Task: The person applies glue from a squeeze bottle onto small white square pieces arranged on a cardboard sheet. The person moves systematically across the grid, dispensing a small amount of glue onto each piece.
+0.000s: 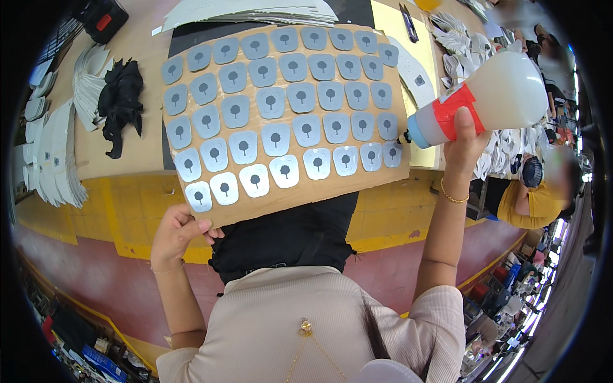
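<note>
My left hand (182, 233) pinches the lower left corner of a brown cardboard sheet (297, 196), thumb on top. The sheet is tilted up over the front edge of the table. Rows of grey rounded patches (274, 139), each with a dark tree emblem, cover it. Those in the lowest row look whiter and shinier. At the sheet's right edge, my right hand (467, 147) is wrapped round a translucent squeeze bottle (511, 89) with red tape and a blue collar. The bottle is tipped, its dark nozzle (405, 136) close to the rightmost patches; whether it touches one I cannot tell.
Stacked pale cut pieces (54, 156) and a crumpled black cloth (121, 102) lie on the table to the left. Behind the sheet are white pieces (255, 13); thread snips (408, 22) rest on yellow paper (389, 22). A person in a yellow top (533, 198) is at the right.
</note>
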A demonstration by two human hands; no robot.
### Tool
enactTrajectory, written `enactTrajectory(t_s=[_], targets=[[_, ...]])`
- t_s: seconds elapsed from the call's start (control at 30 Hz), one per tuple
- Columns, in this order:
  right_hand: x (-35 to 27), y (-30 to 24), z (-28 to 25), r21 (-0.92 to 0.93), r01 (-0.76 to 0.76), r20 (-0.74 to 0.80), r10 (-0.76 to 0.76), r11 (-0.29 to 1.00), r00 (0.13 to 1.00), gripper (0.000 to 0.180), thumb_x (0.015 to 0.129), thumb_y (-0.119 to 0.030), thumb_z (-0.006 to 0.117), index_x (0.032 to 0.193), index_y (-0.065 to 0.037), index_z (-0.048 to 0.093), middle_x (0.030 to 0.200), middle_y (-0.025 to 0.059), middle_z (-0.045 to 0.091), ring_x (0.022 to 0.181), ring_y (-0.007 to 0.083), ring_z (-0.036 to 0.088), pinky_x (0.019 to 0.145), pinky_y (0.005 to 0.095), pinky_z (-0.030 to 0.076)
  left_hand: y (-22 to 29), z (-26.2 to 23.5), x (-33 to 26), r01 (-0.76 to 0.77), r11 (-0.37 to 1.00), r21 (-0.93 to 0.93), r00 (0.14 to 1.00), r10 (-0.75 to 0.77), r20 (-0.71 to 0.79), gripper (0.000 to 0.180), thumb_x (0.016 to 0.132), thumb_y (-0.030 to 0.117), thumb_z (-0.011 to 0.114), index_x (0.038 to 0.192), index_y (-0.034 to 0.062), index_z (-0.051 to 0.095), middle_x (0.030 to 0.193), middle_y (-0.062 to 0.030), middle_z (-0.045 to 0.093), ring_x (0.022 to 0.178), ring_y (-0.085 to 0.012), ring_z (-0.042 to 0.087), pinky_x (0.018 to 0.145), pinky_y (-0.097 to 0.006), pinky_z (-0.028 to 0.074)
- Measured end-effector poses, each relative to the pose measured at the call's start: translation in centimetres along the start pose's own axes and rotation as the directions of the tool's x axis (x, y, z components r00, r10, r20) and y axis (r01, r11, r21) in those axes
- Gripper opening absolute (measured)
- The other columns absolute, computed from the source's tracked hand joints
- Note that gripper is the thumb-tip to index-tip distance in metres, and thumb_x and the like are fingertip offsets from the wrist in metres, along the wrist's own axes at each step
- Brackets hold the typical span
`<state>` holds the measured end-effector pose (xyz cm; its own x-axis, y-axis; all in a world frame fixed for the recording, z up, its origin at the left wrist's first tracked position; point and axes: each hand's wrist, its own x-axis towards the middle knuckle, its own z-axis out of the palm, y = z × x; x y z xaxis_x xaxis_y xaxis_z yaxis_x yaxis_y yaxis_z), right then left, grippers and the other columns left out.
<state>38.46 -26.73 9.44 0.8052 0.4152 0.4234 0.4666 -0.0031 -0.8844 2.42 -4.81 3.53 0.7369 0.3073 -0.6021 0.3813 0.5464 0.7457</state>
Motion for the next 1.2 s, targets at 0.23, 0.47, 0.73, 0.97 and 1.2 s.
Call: enactTrajectory(t_s=[0.23, 0.47, 0.73, 0.97, 1.2], targets=[[-0.6, 0.4, 0.1, -0.074, -0.005, 0.014, 0.006, 0.997, 1.000, 0.042, 0.071, -0.026, 0.073, 0.097, 0.001, 0.054, 0.089, 0.0074, 0.058, 0.080, 0.0155, 0.056, 0.072, 0.0281, 0.046, 0.2, 0.1, 0.0, -0.001, 1.000, 0.008, 1.000, 0.002, -0.017, 0.018, 0.073, 0.016, 0.064, 0.073, -0.0016, 0.060, 0.062, -0.0112, 0.061, 0.059, -0.0212, 0.061, 0.052, -0.029, 0.048], [-1.1, 1.2, -0.3, -0.127, 0.071, 0.024, -0.068, 0.989, 0.997, 0.046, 0.071, -0.027, 0.073, 0.101, 0.000, 0.052, 0.093, 0.0084, 0.056, 0.081, 0.0162, 0.056, 0.072, 0.0288, 0.046, 0.2, 0.0, 0.0, -0.002, 1.000, -0.009, 1.000, 0.002, -0.002, 0.019, 0.073, 0.017, 0.064, 0.073, -0.0015, 0.060, 0.063, -0.0113, 0.060, 0.059, -0.0207, 0.061, 0.052, -0.028, 0.049], [0.2, -1.2, -2.8, 0.684, -0.114, -0.051, 0.203, 0.721, 0.978, 0.057, 0.076, -0.046, 0.058, 0.109, -0.002, 0.046, 0.096, 0.0096, 0.054, 0.082, 0.0207, 0.055, 0.072, 0.0314, 0.049, 0.2, -0.1, 0.1, -0.003, 1.000, -0.015, 1.000, 0.004, 0.016, 0.019, 0.073, 0.017, 0.065, 0.074, -0.0014, 0.060, 0.064, -0.0116, 0.061, 0.059, -0.0202, 0.062, 0.052, -0.027, 0.049], [-3.5, 0.8, -1.3, 0.321, -0.022, -0.373, 0.148, 0.947, 0.916, 0.055, 0.076, -0.038, 0.062, 0.113, -0.003, 0.042, 0.099, 0.0079, 0.053, 0.087, 0.0177, 0.056, 0.075, 0.0321, 0.050, -0.3, -1.0, 0.4, 0.010, 0.998, -0.054, 0.995, -0.005, 0.097, 0.019, 0.074, 0.009, 0.061, 0.086, -0.0048, 0.059, 0.073, -0.0133, 0.063, 0.063, -0.0191, 0.063, 0.054, -0.024, 0.051], [-5.2, 1.8, -0.7, 0.223, 0.004, -0.351, 0.076, 0.975, 0.933, 0.062, 0.073, -0.029, 0.069, 0.118, -0.002, 0.036, 0.105, 0.0077, 0.046, 0.094, 0.0175, 0.051, 0.080, 0.0319, 0.048, -0.4, -1.2, 0.5, 0.022, 0.998, -0.055, 0.994, -0.016, 0.105, 0.019, 0.074, 0.010, 0.061, 0.086, -0.0049, 0.059, 0.074, -0.0135, 0.064, 0.064, -0.0195, 0.063, 0.054, -0.024, 0.051]])
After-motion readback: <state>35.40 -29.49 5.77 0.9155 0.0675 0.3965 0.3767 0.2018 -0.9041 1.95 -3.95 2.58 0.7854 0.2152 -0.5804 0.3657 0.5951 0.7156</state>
